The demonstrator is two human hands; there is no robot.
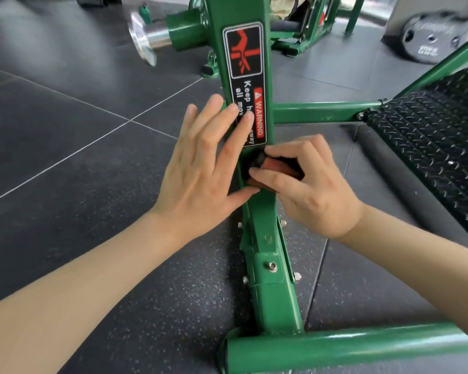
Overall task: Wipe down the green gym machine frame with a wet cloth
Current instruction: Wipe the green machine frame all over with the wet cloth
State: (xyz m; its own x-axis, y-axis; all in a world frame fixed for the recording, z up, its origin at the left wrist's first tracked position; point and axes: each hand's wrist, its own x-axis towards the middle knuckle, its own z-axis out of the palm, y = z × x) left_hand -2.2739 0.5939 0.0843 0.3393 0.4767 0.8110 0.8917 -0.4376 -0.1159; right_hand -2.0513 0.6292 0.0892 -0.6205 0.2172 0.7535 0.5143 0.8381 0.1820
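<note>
I read this as mid-wipe on the green painted steel upright of the gym machine frame (265, 255), which runs from the near base tube up the centre of the view. My right hand (311, 187) has fingers curled, pinching a small rust-brown and dark wad (277, 168), prob. the wet cloth though it's bunched too tight to be sure, pressed vs. the upright's right face just below the sticker. My left hand (203, 163) lies flat w/ fingers straight, tips over the black warning sticker (247, 82), bracing the post; grips nothing.

Next move, I reckon: drag the cloth down toward the bolted bracket, then up over the sticker area, so the left hand must shift off.

Readable: "WARNING" in a red band, "Keep h…", "all mov…", "…way"; the rest is hidden by fingers. Red-on-black pictogram above. Far right, a grey weight plate (432, 36) w/ lettering too blurred to read.
</note>
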